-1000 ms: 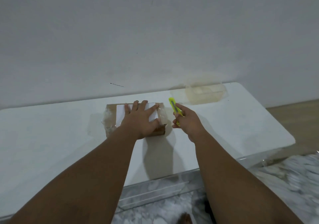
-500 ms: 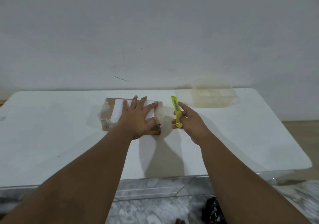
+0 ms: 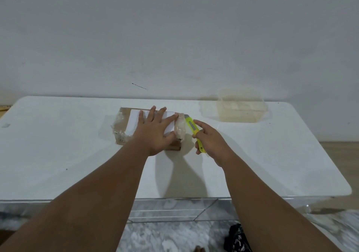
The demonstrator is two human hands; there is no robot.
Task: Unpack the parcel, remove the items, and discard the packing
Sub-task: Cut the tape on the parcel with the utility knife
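Parcel (image 3: 124, 127), a taped brown box with a white label, lies mid-surface under the left hand (image 3: 155, 133), whose fingers (image 3: 151, 113) are spread flat on its top, gripping nothing. At the parcel's 3 o'clock edge, the right hand (image 3: 211, 144) has its fingers curled tight around a yellow utility knife (image 3: 192, 127), blade tip touching the tape. Beyond, at 1 o'clock, a clear plastic container (image 3: 240, 109) sits on the white surface (image 3: 58, 154).

The left hand (image 3: 153, 133) lies flat over the parcel (image 3: 124, 127), hiding much of its white label (image 3: 134, 122) — any print there is unreadable. The right hand (image 3: 210, 144) covers the middle of the yellow utility knife (image 3: 191, 125), whose blade tip is lost behind the parcel's taped end. A dark bundle (image 3: 237, 240) on the floor is cut off by the bottom edge — too blurred to identify.
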